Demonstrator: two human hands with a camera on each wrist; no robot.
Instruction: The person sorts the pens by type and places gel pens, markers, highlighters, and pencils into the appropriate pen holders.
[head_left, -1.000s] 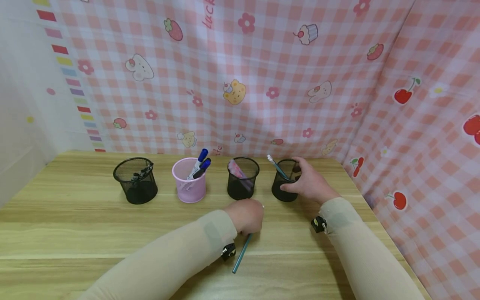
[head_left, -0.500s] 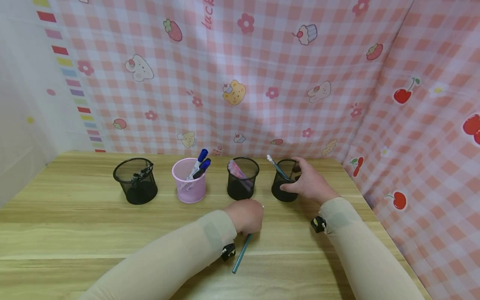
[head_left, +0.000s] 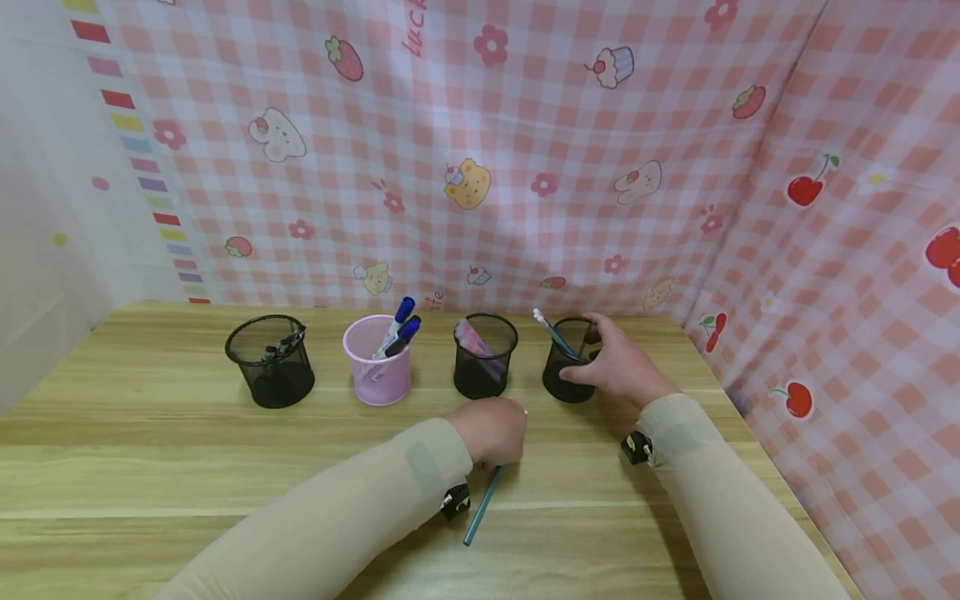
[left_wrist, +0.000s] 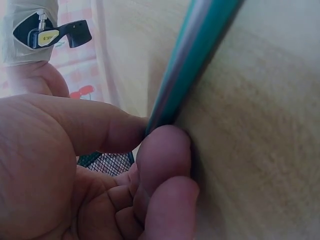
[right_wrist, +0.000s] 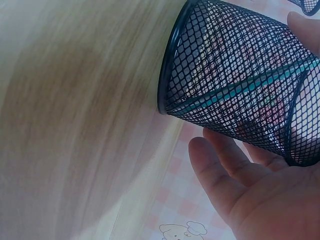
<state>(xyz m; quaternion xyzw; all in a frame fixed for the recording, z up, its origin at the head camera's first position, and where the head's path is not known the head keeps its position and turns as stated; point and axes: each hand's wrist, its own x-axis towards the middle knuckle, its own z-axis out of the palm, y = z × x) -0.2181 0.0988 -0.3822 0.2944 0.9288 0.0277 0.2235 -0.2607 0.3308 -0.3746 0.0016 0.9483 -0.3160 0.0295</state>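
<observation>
My left hand (head_left: 491, 433) pinches a teal pencil (head_left: 484, 506) between thumb and fingertips, low over the wooden table. Close up in the left wrist view, the pencil (left_wrist: 192, 60) runs up out of the pinch, fingertips right by the tabletop. A small white end pokes out beyond the hand in the head view. My right hand (head_left: 618, 367) curls round the right side of a black mesh pen cup (head_left: 564, 387), thumb in front and fingers behind. Inside that cup leans another teal pencil (head_left: 557, 336) with a whitish end, seen through the mesh in the right wrist view.
Left of that cup, in a row, stand a black mesh cup (head_left: 482, 383) with pink-purple items, a pink cup (head_left: 381, 385) with blue-capped markers, and a black mesh cup (head_left: 282, 388) with small dark items. Checked cloth (head_left: 525, 108) hangs behind and at right.
</observation>
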